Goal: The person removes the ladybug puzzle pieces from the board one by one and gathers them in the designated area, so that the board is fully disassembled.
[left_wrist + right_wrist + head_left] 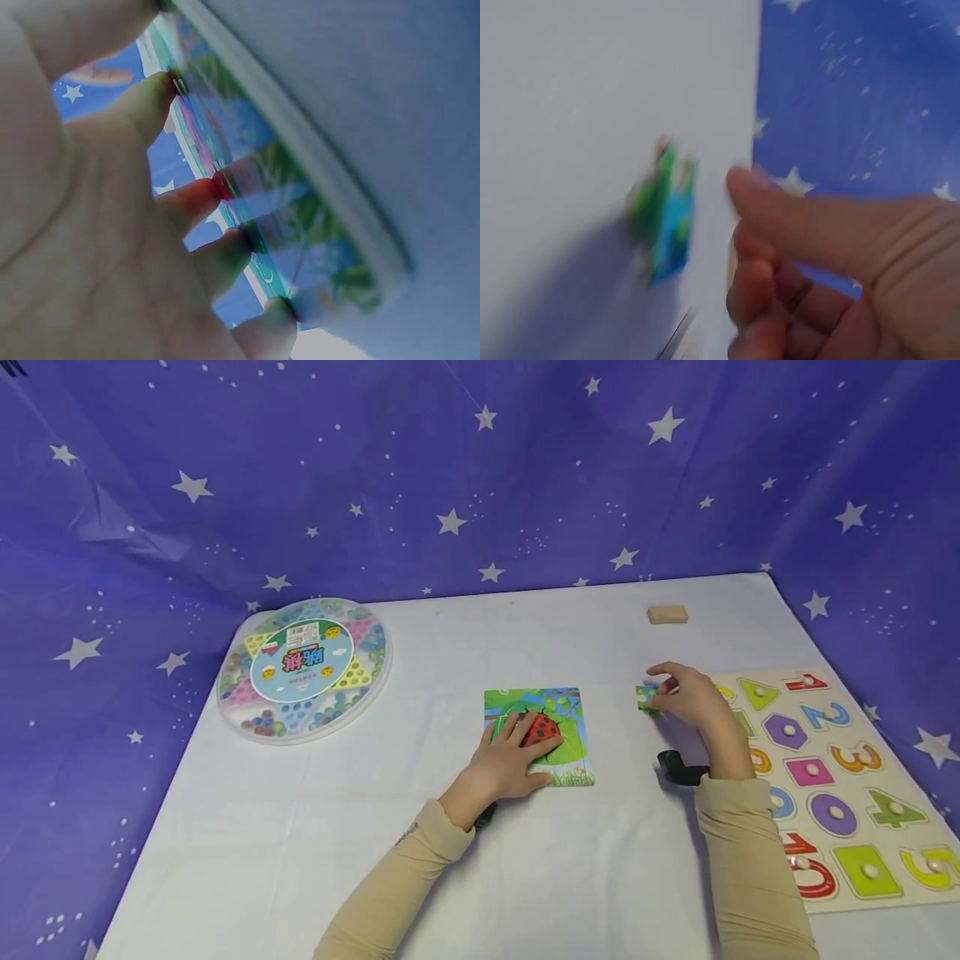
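A square picture puzzle [564,703] shows a red ladybug on a green leaf. My left hand [504,767] rests over its left side with spread fingers, hiding part of the picture. In the left wrist view the fingertips touch the puzzle's shiny surface. Right of the puzzle, small green and blue puzzle pieces [644,698] lie on the table. My right hand [693,700] is at these pieces, thumb and index finger parted. In the right wrist view a gap shows between the blurred pieces [671,221] and the loosely bent fingers.
A round Chinese checkers set [303,660] with marbles lies at the back left. A wooden block [667,614] sits at the back right. Under the right forearm spreads a number and shape peg board [825,760]. A starry purple cloth [480,477] stands behind the white table.
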A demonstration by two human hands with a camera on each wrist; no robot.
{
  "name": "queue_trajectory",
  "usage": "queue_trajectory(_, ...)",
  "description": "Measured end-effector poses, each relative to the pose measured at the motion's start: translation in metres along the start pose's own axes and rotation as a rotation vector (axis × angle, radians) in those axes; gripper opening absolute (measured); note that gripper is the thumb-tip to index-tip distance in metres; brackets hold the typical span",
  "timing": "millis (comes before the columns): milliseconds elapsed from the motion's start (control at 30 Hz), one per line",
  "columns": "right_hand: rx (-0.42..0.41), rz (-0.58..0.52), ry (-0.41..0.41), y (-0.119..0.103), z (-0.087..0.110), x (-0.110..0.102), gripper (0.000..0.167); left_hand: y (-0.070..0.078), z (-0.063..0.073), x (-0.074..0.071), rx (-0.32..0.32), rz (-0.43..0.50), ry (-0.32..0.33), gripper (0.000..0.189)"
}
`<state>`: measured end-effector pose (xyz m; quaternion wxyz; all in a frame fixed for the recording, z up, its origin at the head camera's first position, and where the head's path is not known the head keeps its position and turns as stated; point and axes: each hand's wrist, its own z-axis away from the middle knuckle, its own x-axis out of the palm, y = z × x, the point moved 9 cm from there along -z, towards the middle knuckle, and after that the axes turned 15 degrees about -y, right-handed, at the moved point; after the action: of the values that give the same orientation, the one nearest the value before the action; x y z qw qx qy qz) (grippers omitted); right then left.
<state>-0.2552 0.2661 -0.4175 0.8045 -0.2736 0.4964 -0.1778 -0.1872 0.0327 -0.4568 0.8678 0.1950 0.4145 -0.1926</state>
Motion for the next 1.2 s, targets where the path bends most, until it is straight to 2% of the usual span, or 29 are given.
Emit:
queue_trajectory(200, -0.186, -0.108, -0.052, -0.047, -0.015, 0.023, 0.044, -0.001, -0.001, 0.0, -0.02, -0.029, 0.019, 0.058)
queue_trajectory(400, -0.247, -0.104, -0.152, -0.077, -0.031, 0.062, 0.042, 0.001, 0.0, -0.003, -0.009, -0.036, 0.042, 0.059)
queue_trajectory(600, -0.267, -0.031, -0.192, -0.091, -0.038, 0.086, 0.044, -0.002, 0.007, -0.006, -0.005, -0.052, 0.102, 0.063)
queue_trajectory(767, -0.27, 0.024, -0.165, -0.094, -0.038, 0.093, 0.049, -0.007, 0.016, 0.0, -0.046, -0.036, 0.075, 0.062)
queue_trajectory(900, -0.222, 0.064, -0.161, -0.092, -0.036, 0.097, 0.057, -0.011, 0.023, 0.006, -0.08, -0.065, 0.056, 0.062)
queue_trajectory(1000, -0.202, 0.085, -0.153, -0.092, -0.035, 0.098, 0.061, -0.012, 0.025, 0.007, -0.074, -0.081, 0.072, 0.062)
queue_trajectory(1200, -0.215, 0.076, -0.156, -0.094, -0.036, 0.099, 0.059, -0.013, 0.025, 0.007, -0.046, -0.052, 0.08, 0.062)
